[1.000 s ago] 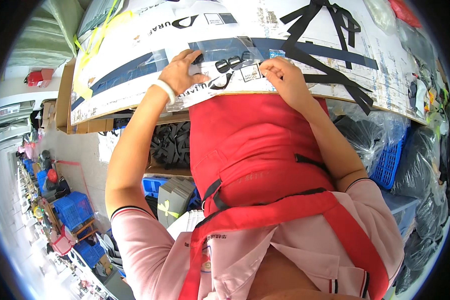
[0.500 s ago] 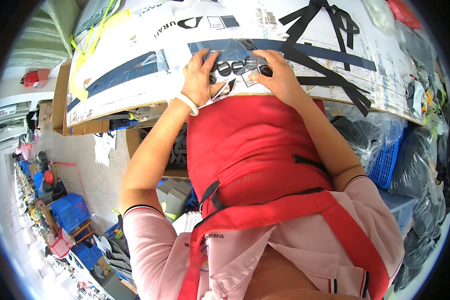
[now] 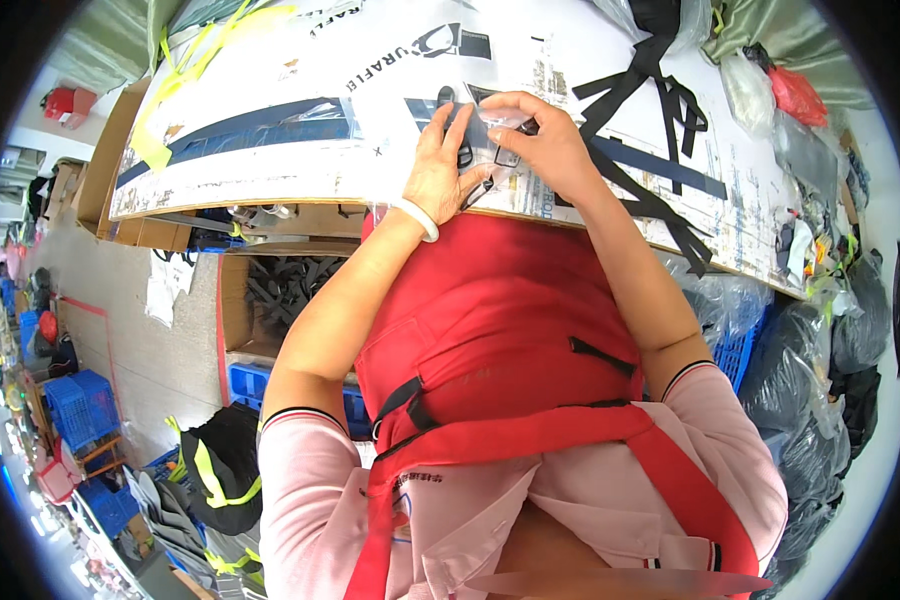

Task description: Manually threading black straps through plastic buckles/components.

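A paper-covered table carries black straps and plastic bags.
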`<state>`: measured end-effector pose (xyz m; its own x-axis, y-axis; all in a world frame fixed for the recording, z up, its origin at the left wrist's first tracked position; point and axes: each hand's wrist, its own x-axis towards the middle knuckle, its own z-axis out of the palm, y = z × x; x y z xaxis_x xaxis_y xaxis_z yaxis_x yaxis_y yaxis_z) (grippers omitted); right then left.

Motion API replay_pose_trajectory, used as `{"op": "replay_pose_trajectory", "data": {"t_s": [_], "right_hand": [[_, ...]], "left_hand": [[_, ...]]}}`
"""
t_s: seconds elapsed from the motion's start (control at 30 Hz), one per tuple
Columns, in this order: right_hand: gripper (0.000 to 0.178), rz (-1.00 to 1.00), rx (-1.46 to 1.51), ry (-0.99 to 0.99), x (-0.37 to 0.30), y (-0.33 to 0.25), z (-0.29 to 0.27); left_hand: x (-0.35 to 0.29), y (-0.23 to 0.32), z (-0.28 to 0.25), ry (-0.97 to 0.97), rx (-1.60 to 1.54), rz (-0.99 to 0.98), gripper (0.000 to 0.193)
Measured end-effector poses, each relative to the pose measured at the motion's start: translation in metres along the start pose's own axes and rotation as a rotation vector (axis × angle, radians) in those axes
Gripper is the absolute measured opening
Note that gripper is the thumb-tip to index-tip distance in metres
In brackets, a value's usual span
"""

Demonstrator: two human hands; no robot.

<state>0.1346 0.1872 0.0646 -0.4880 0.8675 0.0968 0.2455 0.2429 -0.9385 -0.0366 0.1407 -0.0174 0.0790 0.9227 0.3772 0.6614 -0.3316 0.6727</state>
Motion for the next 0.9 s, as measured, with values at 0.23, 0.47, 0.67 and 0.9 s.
{"op": "replay_pose_trajectory", "data": {"t_s": [0.23,0.47,0.67,0.9], "right_hand": [[0.028,-0.098,-0.123,0.005,-0.003,-0.011,0.0],[0.025,-0.048,-0.09,0.02,-0.006,-0.009,0.002],[0.024,-0.055,-0.065,-0.014,-0.011,-0.001,0.007],[0.022,-0.108,-0.019,-0.01,-0.017,0.009,0.009]], "left_hand": [[-0.003,0.002,0.003,0.097,0.192,-0.026,0.079],[0.01,-0.014,-0.002,0.351,0.373,-0.304,0.088],[0.008,-0.026,-0.001,0.28,0.416,-0.113,0.043],[0.003,-0.015,-0.004,0.092,0.555,-0.089,0.027]]}}
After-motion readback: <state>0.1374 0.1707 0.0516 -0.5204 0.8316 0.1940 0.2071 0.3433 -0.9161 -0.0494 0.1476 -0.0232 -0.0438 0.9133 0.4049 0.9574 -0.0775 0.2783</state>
